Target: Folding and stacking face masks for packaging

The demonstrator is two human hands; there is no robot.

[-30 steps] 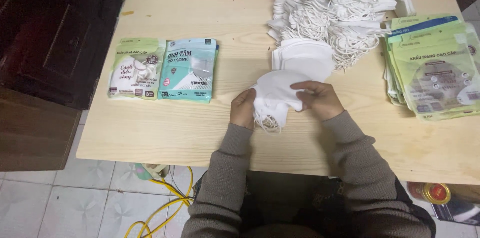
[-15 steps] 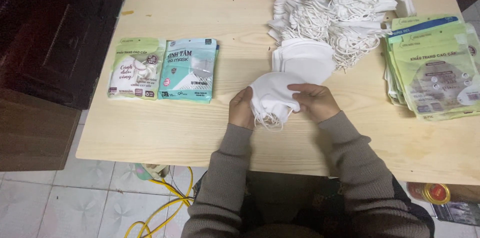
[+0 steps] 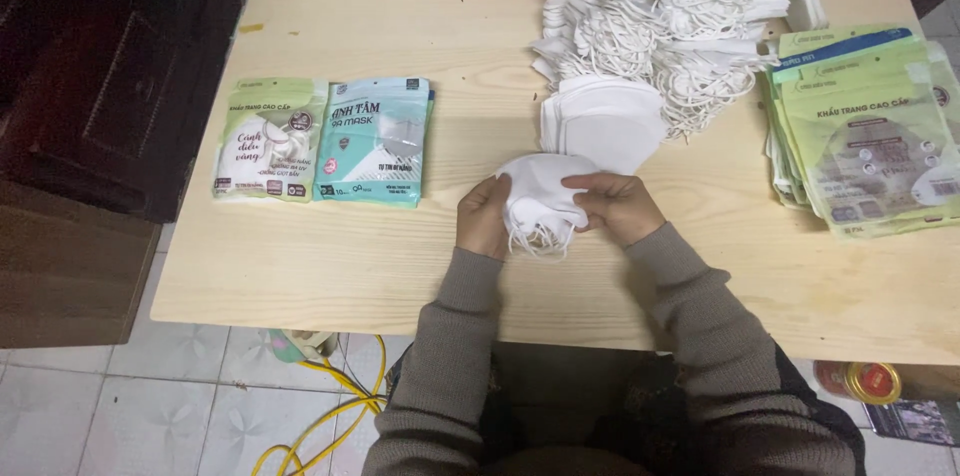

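Seen from the head camera: a small stack of white face masks (image 3: 540,198) held just above the near middle of the pale wooden counter (image 3: 350,266), ear loops dangling off its lower edge. Left hand (image 3: 484,219) wrapped round the stack's left side, fingers curled and closed on it. Right hand (image 3: 617,206) clamped on the right side, thumb and fingers pinching the folded masks together. Just beyond the hands, a second neat stack of folded white masks (image 3: 603,123) lying flat on the counter, touching or nearly touching the held stack. Farther back, a big loose heap of white masks with tangled elastic loops (image 3: 665,21) spread across the far right part of the counter. At the right edge, a pile of empty green packaging bags (image 3: 865,131) fanned over one another. Well apart on the left, two filled packs side by side: a light green mask pack (image 3: 267,140) and a teal mask pack (image 3: 375,141), edges touching. Below the counter's near edge, a yellow cable (image 3: 330,416) on the tiled floor (image 3: 150,406).
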